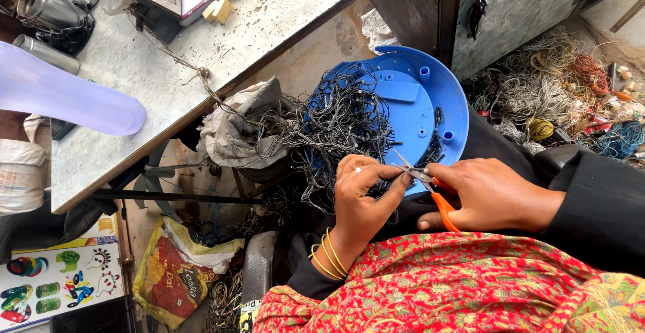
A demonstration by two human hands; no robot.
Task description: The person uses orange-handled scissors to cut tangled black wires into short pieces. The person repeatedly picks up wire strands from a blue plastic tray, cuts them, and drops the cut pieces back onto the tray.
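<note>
Left hand (363, 195) pinches black threads (336, 125); right hand (484, 195) grips orange scissors (430, 188), blades open. Few cut bits lie in blue tray (410, 98), big tangle uncut — early on, prob.

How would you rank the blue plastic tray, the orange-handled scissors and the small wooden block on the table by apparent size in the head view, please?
1. Blue plastic tray, by far the largest.
2. Orange-handled scissors in the right hand.
3. Wooden block looks smallest, though it lies farther from the camera, so the last two are unsure.

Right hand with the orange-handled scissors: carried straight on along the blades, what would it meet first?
Probably the left hand's fingertips, then the black wire tangle; the right hand aims the scissors there, though depth is unclear.
</note>
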